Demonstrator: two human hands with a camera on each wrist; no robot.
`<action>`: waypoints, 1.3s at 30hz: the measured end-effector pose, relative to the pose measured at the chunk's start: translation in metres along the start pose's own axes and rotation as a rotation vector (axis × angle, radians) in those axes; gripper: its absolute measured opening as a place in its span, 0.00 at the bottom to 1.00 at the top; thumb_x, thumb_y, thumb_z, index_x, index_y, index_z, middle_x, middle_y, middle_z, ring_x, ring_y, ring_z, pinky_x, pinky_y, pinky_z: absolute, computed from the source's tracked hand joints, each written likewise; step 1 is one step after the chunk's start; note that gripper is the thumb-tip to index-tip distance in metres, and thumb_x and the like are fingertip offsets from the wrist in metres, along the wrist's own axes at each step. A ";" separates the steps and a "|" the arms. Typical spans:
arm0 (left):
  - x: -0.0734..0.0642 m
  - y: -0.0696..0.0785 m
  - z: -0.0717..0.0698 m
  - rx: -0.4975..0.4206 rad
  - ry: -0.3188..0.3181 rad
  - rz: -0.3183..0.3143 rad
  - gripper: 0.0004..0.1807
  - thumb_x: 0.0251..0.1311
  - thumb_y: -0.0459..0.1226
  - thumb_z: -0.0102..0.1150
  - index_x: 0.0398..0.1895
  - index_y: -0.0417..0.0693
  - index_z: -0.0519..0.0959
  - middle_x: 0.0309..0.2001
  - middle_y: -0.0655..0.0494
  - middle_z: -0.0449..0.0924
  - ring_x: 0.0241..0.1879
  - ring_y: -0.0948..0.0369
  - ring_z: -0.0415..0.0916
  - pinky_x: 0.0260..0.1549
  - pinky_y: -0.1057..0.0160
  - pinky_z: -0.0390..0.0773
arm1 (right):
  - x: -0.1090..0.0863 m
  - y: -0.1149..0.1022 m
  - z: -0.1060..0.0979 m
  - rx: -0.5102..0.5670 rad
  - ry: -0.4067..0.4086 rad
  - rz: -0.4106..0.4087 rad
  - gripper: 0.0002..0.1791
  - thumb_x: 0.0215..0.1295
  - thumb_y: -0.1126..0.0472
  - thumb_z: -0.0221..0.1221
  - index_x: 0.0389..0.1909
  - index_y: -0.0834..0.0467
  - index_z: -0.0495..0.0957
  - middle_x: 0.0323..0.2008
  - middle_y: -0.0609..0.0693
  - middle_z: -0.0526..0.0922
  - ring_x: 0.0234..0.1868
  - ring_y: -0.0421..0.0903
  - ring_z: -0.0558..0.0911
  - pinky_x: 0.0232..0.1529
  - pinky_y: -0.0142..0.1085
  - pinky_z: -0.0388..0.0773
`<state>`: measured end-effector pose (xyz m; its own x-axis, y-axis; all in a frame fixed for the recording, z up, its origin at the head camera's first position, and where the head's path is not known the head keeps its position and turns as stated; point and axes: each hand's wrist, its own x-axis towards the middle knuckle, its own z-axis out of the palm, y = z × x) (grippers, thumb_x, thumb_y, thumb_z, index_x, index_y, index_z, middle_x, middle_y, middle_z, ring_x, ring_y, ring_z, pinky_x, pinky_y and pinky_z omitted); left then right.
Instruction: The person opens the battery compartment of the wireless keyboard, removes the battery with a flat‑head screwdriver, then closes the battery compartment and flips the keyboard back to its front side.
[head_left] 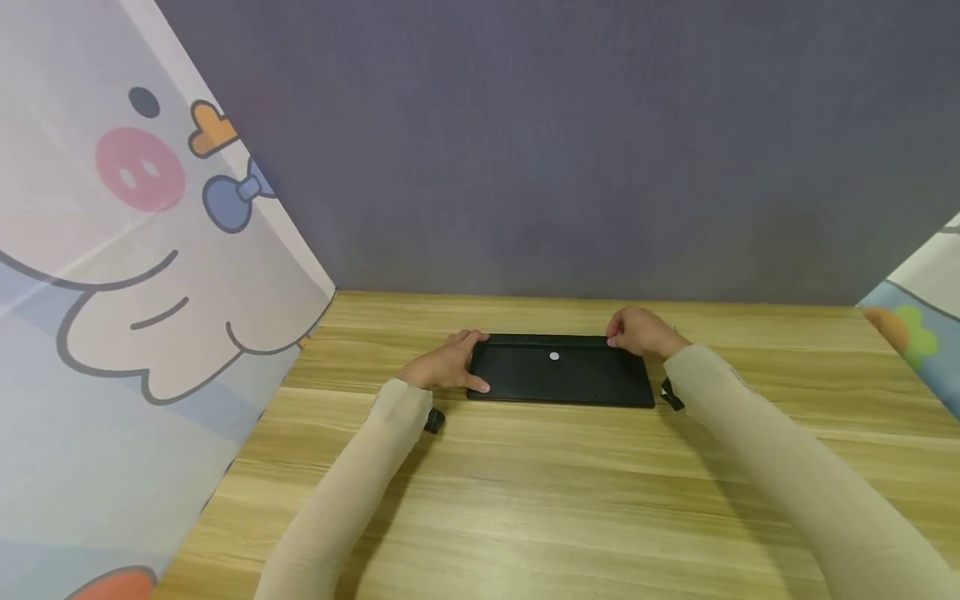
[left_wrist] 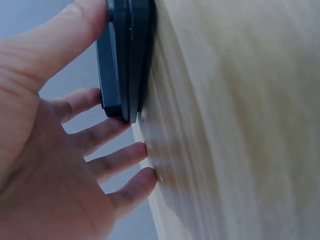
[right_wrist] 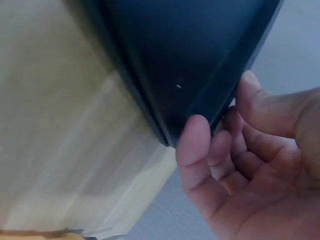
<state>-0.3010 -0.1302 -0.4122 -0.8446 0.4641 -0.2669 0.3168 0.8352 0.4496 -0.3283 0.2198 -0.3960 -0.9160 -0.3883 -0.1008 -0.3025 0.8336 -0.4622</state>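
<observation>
A flat black keyboard (head_left: 562, 382) lies underside up on the wooden table, a raised bar along its back edge. A small round white label (head_left: 554, 356) sits near its middle. The left hand (head_left: 444, 363) holds the left end, its thumb on the near part and its fingers toward the back corner; the left wrist view shows these fingers (left_wrist: 102, 131) spread, with the lower fingertips at the table. At the back right, the right hand (head_left: 642, 332) pinches the raised bar. In the right wrist view its forefinger (right_wrist: 194, 142) lies against the corner and its thumb is at the edge.
The wooden table (head_left: 525, 492) ends at a dark grey upright panel (head_left: 562, 150) behind the keyboard. A cartoon-printed sheet (head_left: 150, 317) stands along the left side, and another printed sheet (head_left: 918, 321) is at the right. Small black devices (head_left: 434, 420) sit at both wrists.
</observation>
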 end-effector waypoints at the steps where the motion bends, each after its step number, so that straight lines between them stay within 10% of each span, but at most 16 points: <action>1: 0.000 0.000 0.000 -0.004 -0.002 -0.002 0.52 0.48 0.52 0.70 0.73 0.57 0.50 0.73 0.50 0.44 0.71 0.50 0.41 0.62 0.48 0.55 | 0.001 0.000 -0.001 0.003 -0.014 0.003 0.04 0.62 0.67 0.59 0.33 0.65 0.78 0.31 0.54 0.79 0.30 0.50 0.74 0.37 0.46 0.72; 39: -0.003 0.003 0.003 -0.020 0.019 0.013 0.52 0.48 0.50 0.71 0.73 0.55 0.50 0.73 0.49 0.46 0.71 0.50 0.41 0.62 0.48 0.55 | -0.003 -0.002 -0.005 0.055 -0.184 -0.014 0.04 0.69 0.68 0.51 0.38 0.66 0.69 0.33 0.55 0.71 0.29 0.48 0.68 0.33 0.40 0.66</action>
<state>-0.2964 -0.1285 -0.4128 -0.8485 0.4691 -0.2451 0.3193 0.8230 0.4697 -0.3264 0.2207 -0.3903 -0.8467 -0.4690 -0.2513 -0.2953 0.8072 -0.5112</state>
